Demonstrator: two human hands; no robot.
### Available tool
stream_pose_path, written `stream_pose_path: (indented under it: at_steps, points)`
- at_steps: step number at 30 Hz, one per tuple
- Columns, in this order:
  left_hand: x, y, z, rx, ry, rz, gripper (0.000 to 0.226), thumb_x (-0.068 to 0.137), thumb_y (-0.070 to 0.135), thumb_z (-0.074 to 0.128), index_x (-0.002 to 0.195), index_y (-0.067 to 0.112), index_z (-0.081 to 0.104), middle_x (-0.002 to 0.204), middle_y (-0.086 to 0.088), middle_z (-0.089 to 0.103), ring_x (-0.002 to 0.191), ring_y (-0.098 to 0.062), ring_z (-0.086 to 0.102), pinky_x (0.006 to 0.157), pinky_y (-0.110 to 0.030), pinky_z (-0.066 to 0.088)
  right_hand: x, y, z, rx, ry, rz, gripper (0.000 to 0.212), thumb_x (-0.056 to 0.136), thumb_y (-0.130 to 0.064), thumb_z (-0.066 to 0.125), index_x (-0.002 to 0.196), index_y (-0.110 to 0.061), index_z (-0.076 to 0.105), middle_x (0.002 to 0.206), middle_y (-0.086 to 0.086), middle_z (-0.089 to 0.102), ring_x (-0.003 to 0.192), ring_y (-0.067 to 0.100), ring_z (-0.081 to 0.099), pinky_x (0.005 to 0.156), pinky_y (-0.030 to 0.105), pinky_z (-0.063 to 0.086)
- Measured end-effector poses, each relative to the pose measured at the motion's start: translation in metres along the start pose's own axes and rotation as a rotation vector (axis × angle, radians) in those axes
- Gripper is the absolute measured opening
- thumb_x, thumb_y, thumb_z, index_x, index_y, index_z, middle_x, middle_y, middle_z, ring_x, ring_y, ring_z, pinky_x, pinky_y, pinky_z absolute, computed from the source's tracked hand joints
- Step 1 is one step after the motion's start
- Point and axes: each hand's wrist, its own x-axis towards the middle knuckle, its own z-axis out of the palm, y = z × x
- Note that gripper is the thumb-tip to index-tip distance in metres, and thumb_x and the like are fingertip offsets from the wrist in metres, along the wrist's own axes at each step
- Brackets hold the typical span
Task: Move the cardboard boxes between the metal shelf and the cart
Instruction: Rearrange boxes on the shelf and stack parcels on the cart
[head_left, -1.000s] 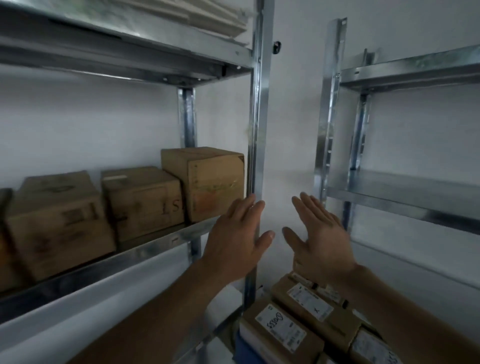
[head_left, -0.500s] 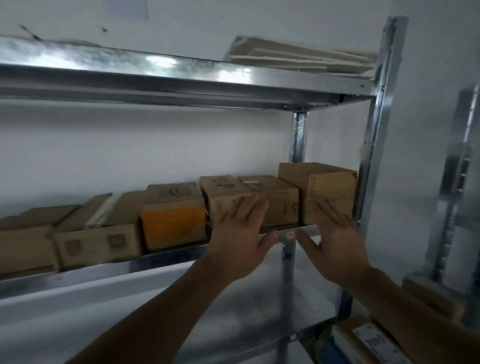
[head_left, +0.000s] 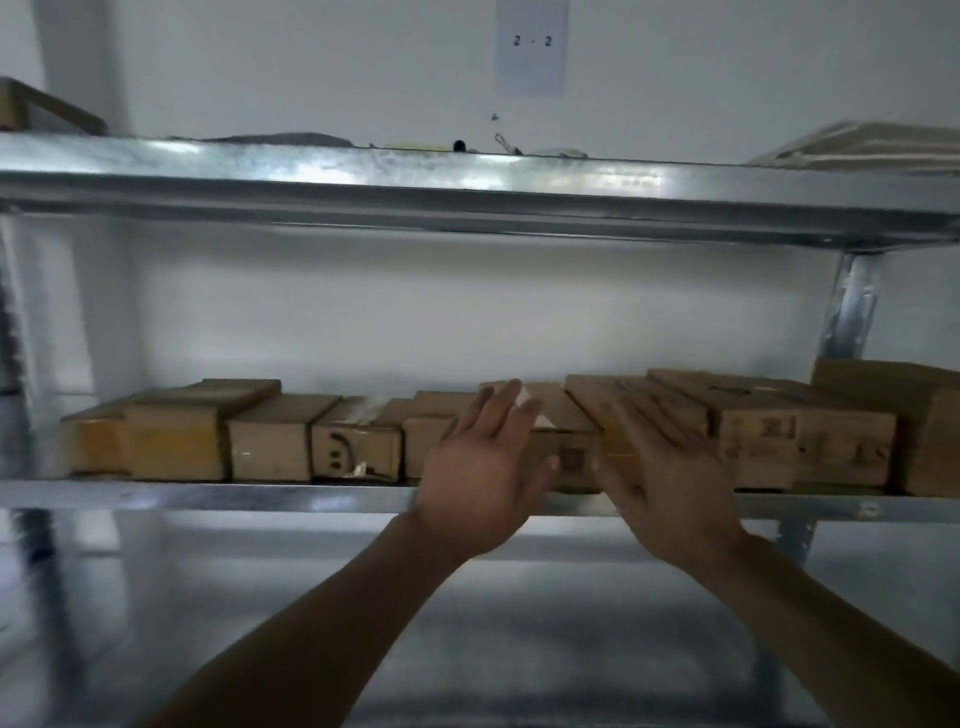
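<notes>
Frames small brown cardboard box (head_left: 569, 441) on grey metal shelf (head_left: 208, 496) with left grip (head_left: 483, 483) and right grip (head_left: 670, 483) spread, empty. Probably light, stiff; take by side walls.

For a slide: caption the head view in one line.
Left hand and right hand, both open, reach toward the cardboard boxes lined on the metal shelf.

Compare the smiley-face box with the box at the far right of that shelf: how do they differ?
The smiley-face box is low; the far-right box stands taller than its neighbours. The smiley-face box carries a dark printed face; the far-right box's visible side looks plain. Both are brown cardboard on one metal shelf.
</notes>
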Motion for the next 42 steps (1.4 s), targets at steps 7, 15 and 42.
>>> stream_pose_path:
  at_steps: [7,15,42]
  points:
    - [-0.056,-0.106,-0.077,0.127,-0.016,-0.127,0.056,0.093,0.048,0.04,0.135,0.013,0.055,0.147,-0.012,0.049,0.133,-0.036,0.047,0.096,-0.05,0.051,0.034,-0.126,0.039,0.097,-0.051,-0.025,0.068,0.092,-0.056,0.036,0.142,-0.013,0.053,0.149,0.01,0.048,0.138,0.029,0.045,0.108,0.05,0.043]
    - [-0.1,-0.194,-0.129,0.268,-0.045,-0.266,0.056,0.095,0.052,0.041,0.14,0.019,0.048,0.149,-0.008,0.045,0.137,-0.032,0.042,0.099,-0.046,0.049,0.072,-0.22,0.09,0.245,-0.127,-0.076,0.068,0.089,-0.055,0.039,0.145,-0.017,0.049,0.155,0.004,0.041,0.142,0.021,0.039,0.109,0.047,0.041]
    - [-0.139,-0.411,-0.166,0.395,-0.246,-0.565,0.075,0.091,0.056,0.052,0.153,0.03,0.019,0.164,0.004,0.01,0.149,-0.02,0.015,0.112,-0.04,0.033,0.235,-0.387,0.236,0.378,-0.456,-0.208,0.063,0.099,-0.049,0.046,0.154,-0.024,0.03,0.161,-0.005,0.028,0.137,0.017,0.043,0.115,0.035,0.03]
